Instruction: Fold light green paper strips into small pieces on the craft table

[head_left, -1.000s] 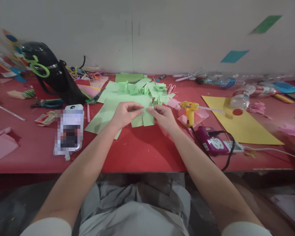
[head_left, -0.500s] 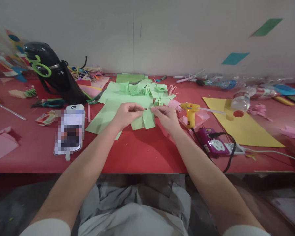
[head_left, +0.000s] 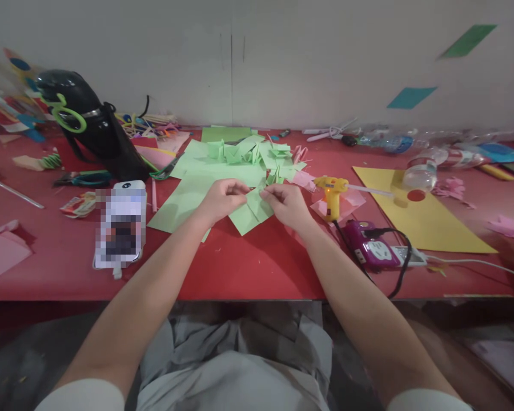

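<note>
A folded piece of light green paper [head_left: 251, 212] hangs between my two hands just above the red table [head_left: 248, 262]. My left hand [head_left: 220, 198] pinches its upper left edge with closed fingers. Closed on its upper right edge is my right hand [head_left: 285, 202]. Behind my hands lie large green sheets [head_left: 188, 191] and a heap of small folded green pieces [head_left: 257, 153]. A yellow glue gun [head_left: 332, 191] stands just right of my right hand.
A phone [head_left: 120, 225] lies at the left, with a black bag [head_left: 89, 123] and pliers [head_left: 83, 180] behind it. A purple power strip [head_left: 372, 251] with cables, a yellow sheet [head_left: 428, 220] and plastic bottles [head_left: 420, 171] are at the right. Pink paper [head_left: 2, 254] lies far left.
The green piece has turned between my hands: its flaps hung straight down before, and now it sits tilted with a corner pointing down. Both hands stay pinched on it.
</note>
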A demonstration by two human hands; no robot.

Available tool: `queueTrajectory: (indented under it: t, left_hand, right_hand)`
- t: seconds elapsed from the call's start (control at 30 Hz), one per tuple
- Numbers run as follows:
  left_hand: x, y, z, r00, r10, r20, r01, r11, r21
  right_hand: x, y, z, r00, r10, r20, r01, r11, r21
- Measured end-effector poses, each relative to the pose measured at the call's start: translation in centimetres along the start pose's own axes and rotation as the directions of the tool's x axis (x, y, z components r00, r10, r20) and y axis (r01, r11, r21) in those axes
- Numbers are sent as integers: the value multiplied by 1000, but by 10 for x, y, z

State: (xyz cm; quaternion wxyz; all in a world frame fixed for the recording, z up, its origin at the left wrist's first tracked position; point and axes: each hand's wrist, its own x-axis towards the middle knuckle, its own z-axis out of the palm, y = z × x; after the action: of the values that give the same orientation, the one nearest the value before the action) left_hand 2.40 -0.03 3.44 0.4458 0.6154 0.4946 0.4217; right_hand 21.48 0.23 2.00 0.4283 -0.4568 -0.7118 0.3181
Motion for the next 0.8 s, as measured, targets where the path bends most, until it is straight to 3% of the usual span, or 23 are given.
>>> queueTrajectory:
  t: [0.17,0.3,0.4,0.5,0.6,0.8]
  left_hand:
    - [-1,-2,-3,992,36,123,-47,995,89]
    - [1,-3,-6,994,81,70,-90,986,140]
    - [1,-1,-8,997,72,27,-75,987,139]
    - [-2,3,-9,994,64,86,-73,992,105]
    - [-4,6,-9,983,102,155,-118,989,93]
    - [-1,4,-4,978,210,3,-208,969,133]
  right_hand:
    - [-2,-6,1,993,-5,116,8,1000,-28]
    - [-2,-8,1,984,55,169,-63,997,38]
    - [-2,-7,0,982,45,185,-44,999,-10]
    - [-2,-7,-2,984,0,175,16,996,-89]
    - [-3,-8,-3,980,9,201,1,999,-51]
    - [-2,-12,-1,973,86,213,-110,989,99]
